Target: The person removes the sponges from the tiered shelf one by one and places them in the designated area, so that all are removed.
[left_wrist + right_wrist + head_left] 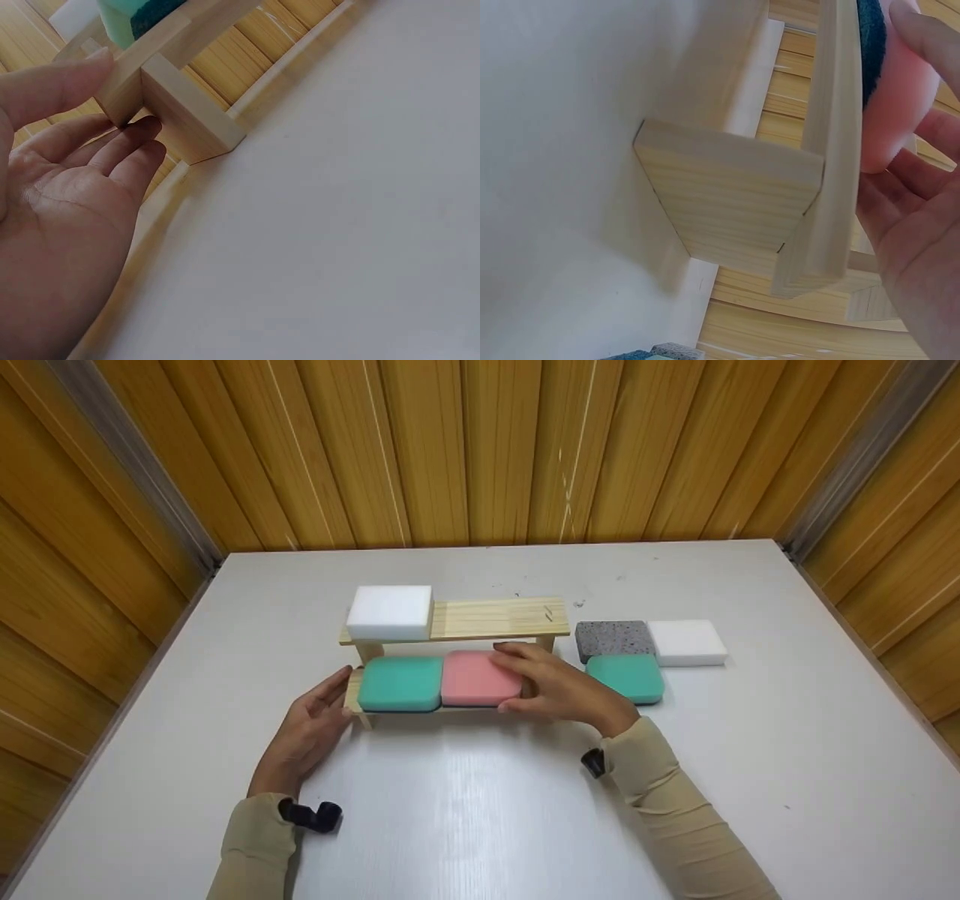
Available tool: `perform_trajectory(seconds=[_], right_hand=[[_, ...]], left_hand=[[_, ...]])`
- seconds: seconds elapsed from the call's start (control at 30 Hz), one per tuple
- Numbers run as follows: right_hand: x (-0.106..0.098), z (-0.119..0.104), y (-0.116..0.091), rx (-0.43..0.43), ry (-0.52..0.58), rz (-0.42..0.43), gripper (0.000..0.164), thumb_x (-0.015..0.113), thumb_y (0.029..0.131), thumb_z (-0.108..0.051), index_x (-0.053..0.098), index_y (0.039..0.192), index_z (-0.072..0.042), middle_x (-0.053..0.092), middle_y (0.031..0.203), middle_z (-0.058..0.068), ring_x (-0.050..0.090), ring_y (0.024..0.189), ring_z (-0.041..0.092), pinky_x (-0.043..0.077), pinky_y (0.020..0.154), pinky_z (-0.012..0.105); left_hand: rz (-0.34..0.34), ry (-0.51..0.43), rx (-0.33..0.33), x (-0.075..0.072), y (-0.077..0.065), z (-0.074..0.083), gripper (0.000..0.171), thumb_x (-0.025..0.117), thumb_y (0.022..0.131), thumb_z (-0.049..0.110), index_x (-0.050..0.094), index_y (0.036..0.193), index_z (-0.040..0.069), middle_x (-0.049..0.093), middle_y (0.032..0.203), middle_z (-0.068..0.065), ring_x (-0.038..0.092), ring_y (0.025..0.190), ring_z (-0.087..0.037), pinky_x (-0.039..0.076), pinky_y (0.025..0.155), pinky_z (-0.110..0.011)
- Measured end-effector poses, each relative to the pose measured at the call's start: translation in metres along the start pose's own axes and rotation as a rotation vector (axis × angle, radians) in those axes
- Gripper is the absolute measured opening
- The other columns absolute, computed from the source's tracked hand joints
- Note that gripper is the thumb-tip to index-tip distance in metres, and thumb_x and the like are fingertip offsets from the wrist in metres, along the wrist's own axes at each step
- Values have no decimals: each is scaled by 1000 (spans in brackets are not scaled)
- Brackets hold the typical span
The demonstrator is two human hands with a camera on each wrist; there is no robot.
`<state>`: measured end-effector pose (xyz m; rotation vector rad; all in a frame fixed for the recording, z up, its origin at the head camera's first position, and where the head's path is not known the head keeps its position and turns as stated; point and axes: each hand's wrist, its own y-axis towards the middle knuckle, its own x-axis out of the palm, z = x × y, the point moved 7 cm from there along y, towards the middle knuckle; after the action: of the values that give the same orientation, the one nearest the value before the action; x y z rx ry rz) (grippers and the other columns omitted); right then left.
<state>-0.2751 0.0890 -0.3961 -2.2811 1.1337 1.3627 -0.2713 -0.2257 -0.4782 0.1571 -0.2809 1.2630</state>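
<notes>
A two-step wooden shelf [502,619] stands on the table. On its lower step, a green scouring sponge [401,684] and a pink scouring sponge [476,679] lie side by side, dark pads downward. My right hand [559,682] holds the pink sponge by its right side, thumb and fingers at opposite edges. At the lower step's left end, my left hand [311,727] grips the plank end [124,97], its thumb above and the other fingers below, beside the wooden leg [187,112]. A white sponge block [390,611] sits on the upper step's left part.
Right of the shelf, a grey speckled block [613,639], another white block [686,643] and a second green sponge [626,676] are grouped on the white table [787,735]. Wood-patterned walls [495,450] enclose the table's back and sides.
</notes>
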Motion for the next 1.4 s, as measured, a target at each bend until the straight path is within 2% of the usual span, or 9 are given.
perform_trajectory(seconds=[0.2, 0.5, 0.7, 0.83, 1.13, 1.4], right_hand=[[-1, -1, 0, 1, 8, -1, 69, 70, 87, -37, 43, 145, -12, 38, 152, 8, 36, 139, 24, 37, 114, 43], [-10, -12, 4, -75, -44, 37, 67, 72, 86, -34, 47, 142, -6, 44, 148, 9, 38, 138, 25, 36, 115, 41], [-15, -19, 7, -83, -74, 24, 66, 71, 87, -31, 47, 141, -3, 47, 145, 12, 41, 137, 29, 37, 114, 44], [-18, -26, 10, -93, -55, 14, 64, 71, 87, -28, 47, 141, -4, 48, 145, 11, 42, 136, 28, 37, 114, 43], [-22, -42, 27, -147, -57, 4, 62, 70, 88, -30, 47, 141, -5, 49, 143, 9, 45, 134, 26, 41, 112, 42], [-29, -49, 44, -146, -17, 38, 65, 70, 88, -27, 44, 142, -2, 46, 146, 12, 45, 134, 27, 40, 113, 41]], left_hand=[[3, -4, -2, 0, 0, 0, 81, 57, 88, -7, 9, 153, 0, 8, 161, -15, 9, 150, -27, 38, 109, -18], [-18, 19, 24, -1, 0, 0, 75, 54, 91, -6, 11, 153, -1, 11, 161, -16, 11, 149, -29, 38, 109, -19], [-18, 1, 25, 0, 1, 1, 75, 53, 91, -7, 10, 152, -2, 10, 161, -16, 12, 149, -29, 38, 109, -19], [-22, 2, 28, 0, 1, 1, 77, 54, 90, -8, 9, 152, -2, 9, 161, -17, 11, 149, -30, 38, 109, -19], [-14, 7, 35, 0, -1, 1, 76, 55, 90, -8, 12, 152, -1, 12, 161, -16, 12, 149, -28, 38, 109, -19], [-20, 25, 39, -1, -2, 1, 73, 55, 91, -6, 15, 153, 1, 16, 160, -13, 15, 149, -26, 37, 110, -20]])
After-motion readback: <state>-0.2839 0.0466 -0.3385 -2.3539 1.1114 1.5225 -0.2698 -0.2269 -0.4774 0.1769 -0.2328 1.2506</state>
